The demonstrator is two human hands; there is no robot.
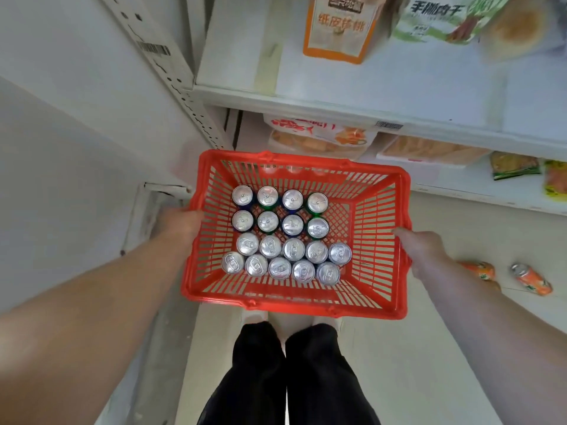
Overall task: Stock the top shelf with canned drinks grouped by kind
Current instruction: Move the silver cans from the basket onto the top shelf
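Black trouser legs [288, 375] fill the bottom of the view, seen from above, with two bare forearms reaching forward on either side. Between the arms is a red plastic basket [380, 228] with slatted walls. The left hand [184, 223] grips the basket's left rim, thumb lying over the edge. The right hand [425, 251] holds the right rim, thumb pressed on the edge and the other fingers hidden behind the wall. Inside the basket stand eighteen canned drinks [285, 234], all upright with silver tops showing, packed touching in four rows toward the left side. The far two rows of four show blue and green sides; the colours of the near two rows of five cannot be made out. Beyond the basket are white shelves [337, 102] holding snack packets [337, 29]. On the pale floor to the right, just past the right wrist, two orange cans [530, 279] lie on their sides
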